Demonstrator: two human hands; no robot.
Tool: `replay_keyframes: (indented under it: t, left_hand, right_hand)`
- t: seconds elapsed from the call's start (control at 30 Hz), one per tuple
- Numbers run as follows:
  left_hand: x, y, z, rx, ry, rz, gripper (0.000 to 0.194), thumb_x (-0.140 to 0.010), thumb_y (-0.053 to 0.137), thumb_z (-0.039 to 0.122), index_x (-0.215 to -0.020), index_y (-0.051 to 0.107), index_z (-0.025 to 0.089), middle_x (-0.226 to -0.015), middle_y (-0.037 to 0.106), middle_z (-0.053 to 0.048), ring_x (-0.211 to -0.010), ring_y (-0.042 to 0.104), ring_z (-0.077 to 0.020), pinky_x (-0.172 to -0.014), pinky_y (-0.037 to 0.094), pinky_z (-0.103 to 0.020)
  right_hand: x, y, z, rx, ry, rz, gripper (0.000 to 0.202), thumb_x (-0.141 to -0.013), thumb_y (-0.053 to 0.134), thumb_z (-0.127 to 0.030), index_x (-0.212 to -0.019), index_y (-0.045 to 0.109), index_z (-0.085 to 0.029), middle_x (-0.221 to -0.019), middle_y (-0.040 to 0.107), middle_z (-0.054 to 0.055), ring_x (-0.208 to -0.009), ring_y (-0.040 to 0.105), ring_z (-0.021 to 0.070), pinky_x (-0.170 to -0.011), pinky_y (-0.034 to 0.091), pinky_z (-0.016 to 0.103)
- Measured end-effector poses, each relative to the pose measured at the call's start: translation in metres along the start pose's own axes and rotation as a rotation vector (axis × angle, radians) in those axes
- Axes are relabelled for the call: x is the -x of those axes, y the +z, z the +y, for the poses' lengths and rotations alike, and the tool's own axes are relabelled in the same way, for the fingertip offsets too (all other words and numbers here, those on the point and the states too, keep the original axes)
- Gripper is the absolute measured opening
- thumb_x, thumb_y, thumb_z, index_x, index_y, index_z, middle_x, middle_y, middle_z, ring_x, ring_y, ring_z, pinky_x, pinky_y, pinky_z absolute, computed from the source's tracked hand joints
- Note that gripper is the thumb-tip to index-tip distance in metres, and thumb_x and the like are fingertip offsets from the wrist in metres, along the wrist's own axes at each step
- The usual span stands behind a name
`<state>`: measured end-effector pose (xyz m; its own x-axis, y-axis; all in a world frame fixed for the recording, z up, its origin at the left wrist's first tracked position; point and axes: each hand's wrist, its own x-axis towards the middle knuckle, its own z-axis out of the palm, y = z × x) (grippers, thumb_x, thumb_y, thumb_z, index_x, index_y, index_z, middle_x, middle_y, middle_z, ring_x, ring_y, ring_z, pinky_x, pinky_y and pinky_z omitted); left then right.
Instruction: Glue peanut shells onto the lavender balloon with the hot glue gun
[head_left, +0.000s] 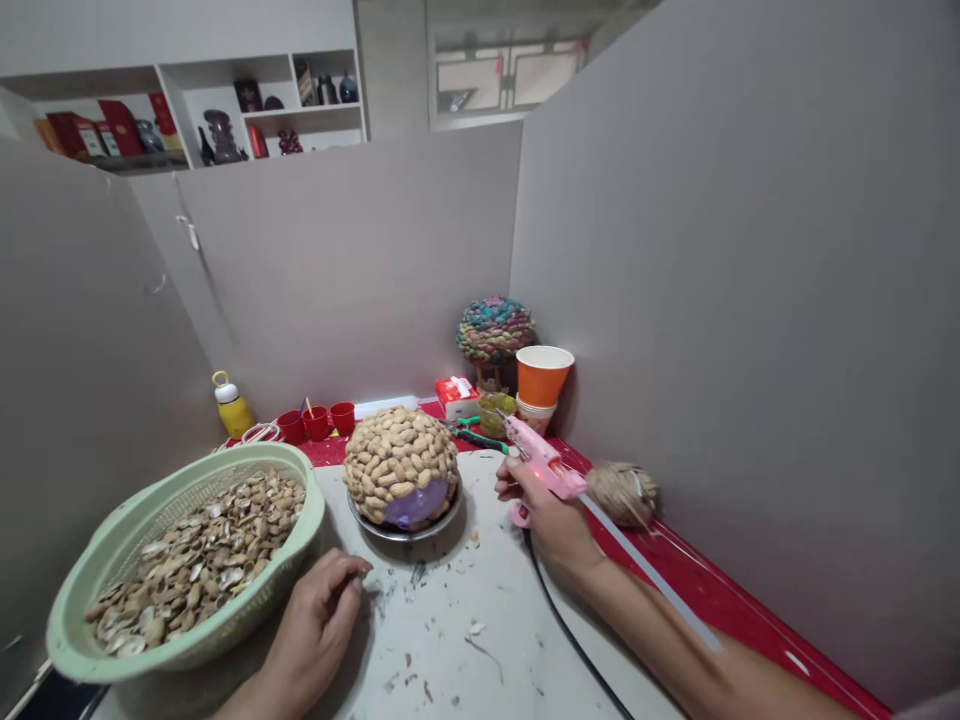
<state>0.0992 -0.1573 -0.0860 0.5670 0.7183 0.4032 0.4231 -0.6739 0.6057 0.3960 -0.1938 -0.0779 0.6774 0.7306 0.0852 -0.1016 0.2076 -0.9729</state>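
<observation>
My right hand [546, 520] grips a pink hot glue gun [541, 458], its nozzle pointing up and left and a clear glue stick [652, 575] jutting from the back. My left hand [319, 620] lies on the pale work surface with fingers curled together; whether anything is between them is hidden. Between and beyond my hands, a ball covered in peanut shells [401, 455] sits in a shallow metal bowl [409, 533]. A bare purple patch [418, 503], which looks like a balloon, shows low on its near side. The glue gun is apart from the ball.
A green plastic basket [304, 480] of peanut shells stands left. Behind are red cups [316, 422], a yellow bottle [234, 408], pliers [480, 438], paper cups [544, 375] and a colourful shell-covered dome [495, 330]. Twine [621, 492] lies right. A black cord [559, 610] crosses the surface; grey partitions enclose it.
</observation>
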Motion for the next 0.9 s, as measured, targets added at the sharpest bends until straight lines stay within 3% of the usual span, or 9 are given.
replay_keyframes:
  t: [0.17, 0.3, 0.43, 0.63, 0.8, 0.9]
  left_hand:
    - [-0.002, -0.001, -0.011, -0.028, -0.044, 0.084, 0.025, -0.086, 0.05, 0.027, -0.099, 0.07, 0.019, -0.097, 0.073, -0.01, -0.094, 0.068, -0.0257, -0.086, 0.055, -0.039]
    - [-0.004, -0.002, -0.018, 0.021, -0.205, 0.161, 0.037, -0.082, 0.058, 0.032, -0.115, 0.069, 0.019, -0.121, 0.071, -0.011, -0.118, 0.062, -0.032, -0.108, 0.041, -0.05]
    - [-0.007, 0.0, -0.016, 0.108, -0.263, 0.231, 0.05, -0.086, 0.059, 0.043, -0.131, 0.06, 0.021, -0.14, 0.059, -0.01, -0.136, 0.046, -0.0312, -0.118, 0.026, -0.05]
    - [-0.009, 0.006, -0.007, 0.168, -0.284, 0.227, 0.069, -0.09, 0.052, 0.053, -0.149, 0.039, 0.019, -0.159, 0.034, -0.009, -0.148, 0.024, -0.0277, -0.122, 0.012, -0.043]
    - [-0.021, 0.006, -0.002, 0.222, -0.406, 0.207, 0.081, -0.088, 0.049, 0.062, -0.149, 0.036, 0.011, -0.162, 0.025, -0.013, -0.15, 0.014, -0.0259, -0.122, 0.004, -0.041]
    - [-0.031, 0.007, -0.004, 0.244, -0.459, 0.22, 0.083, -0.087, 0.046, 0.067, -0.148, 0.037, 0.011, -0.162, 0.024, -0.015, -0.15, 0.013, -0.0273, -0.122, 0.004, -0.044]
  right_hand:
    - [-0.01, 0.005, 0.021, -0.151, 0.142, 0.007, 0.029, -0.065, 0.074, -0.044, -0.073, 0.066, -0.017, -0.068, 0.068, 0.004, -0.053, 0.059, 0.0128, -0.04, 0.038, 0.019]
    - [-0.011, 0.01, 0.028, -0.259, 0.205, -0.055, 0.027, -0.064, 0.077, -0.038, -0.076, 0.07, -0.015, -0.078, 0.072, 0.008, -0.062, 0.066, 0.0161, -0.048, 0.049, 0.022]
    - [-0.01, 0.013, 0.026, -0.357, 0.218, -0.128, 0.025, -0.063, 0.079, -0.034, -0.077, 0.071, -0.015, -0.091, 0.074, 0.013, -0.086, 0.071, 0.0245, -0.063, 0.058, 0.028]
    - [-0.009, 0.014, 0.024, -0.43, 0.19, -0.203, 0.025, -0.064, 0.081, -0.032, -0.08, 0.073, -0.015, -0.099, 0.075, 0.014, -0.102, 0.069, 0.029, -0.072, 0.058, 0.031]
    - [-0.006, 0.013, 0.021, -0.461, 0.157, -0.229, 0.029, -0.064, 0.082, -0.034, -0.086, 0.075, -0.017, -0.106, 0.074, 0.011, -0.11, 0.066, 0.0291, -0.082, 0.056, 0.033]
    - [-0.006, 0.013, 0.017, -0.472, 0.155, -0.239, 0.031, -0.064, 0.083, -0.034, -0.09, 0.076, -0.018, -0.108, 0.074, 0.01, -0.111, 0.065, 0.0286, -0.085, 0.055, 0.034]
